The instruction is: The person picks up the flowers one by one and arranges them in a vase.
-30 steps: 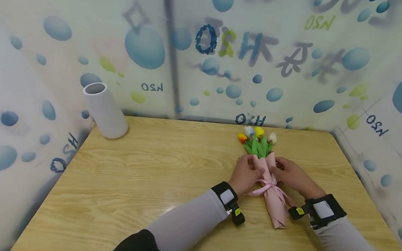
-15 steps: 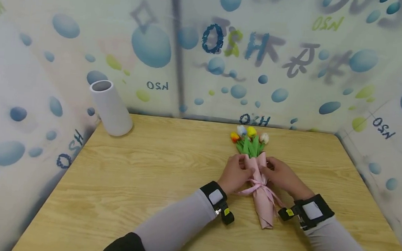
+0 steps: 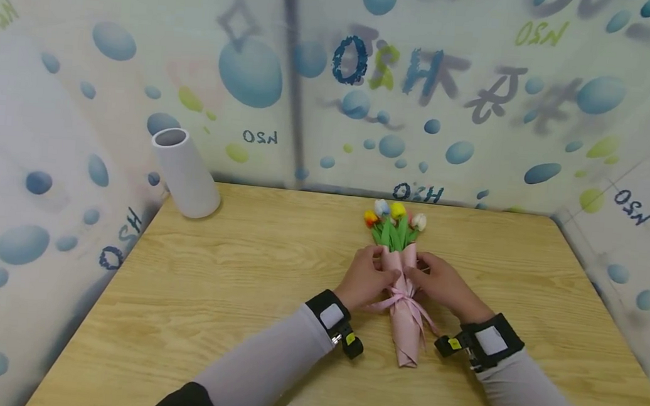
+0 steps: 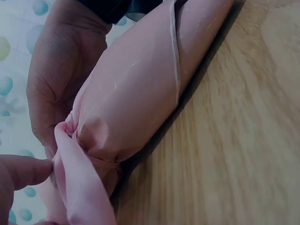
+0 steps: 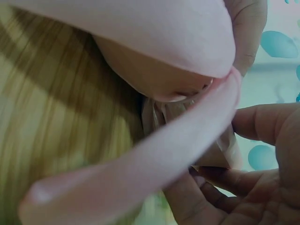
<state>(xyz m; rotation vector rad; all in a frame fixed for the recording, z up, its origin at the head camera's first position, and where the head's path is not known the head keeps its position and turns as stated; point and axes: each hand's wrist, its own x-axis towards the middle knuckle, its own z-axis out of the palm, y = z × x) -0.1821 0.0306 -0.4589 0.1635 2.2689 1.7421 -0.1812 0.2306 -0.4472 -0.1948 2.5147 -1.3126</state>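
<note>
A bouquet of tulips (image 3: 394, 223), with orange, blue, yellow and white heads on green leaves, lies on the table with the blooms toward the back. Pink wrapping paper (image 3: 404, 340) encloses its stems, and a pink ribbon (image 3: 401, 296) is tied round the middle. My left hand (image 3: 362, 278) pinches the paper's left edge just above the bow, thumb in front. On the opposite edge, my right hand (image 3: 448, 288) pinches the paper likewise. Close up, the ribbon (image 5: 154, 154) hangs across the right wrist view, and the wrapped lower end (image 4: 136, 84) fills the left wrist view.
A white cylindrical vase (image 3: 188, 174) stands at the table's back left corner. The wooden table (image 3: 229, 272) meets a patterned backdrop (image 3: 342, 116) behind and at both sides. Each wrist wears a black strap with a small camera.
Both hands have moved the bouquet left across the table, and its lower end has swung left so that it lies straighter. The grip stays the same. The head view has shifted slightly.
</note>
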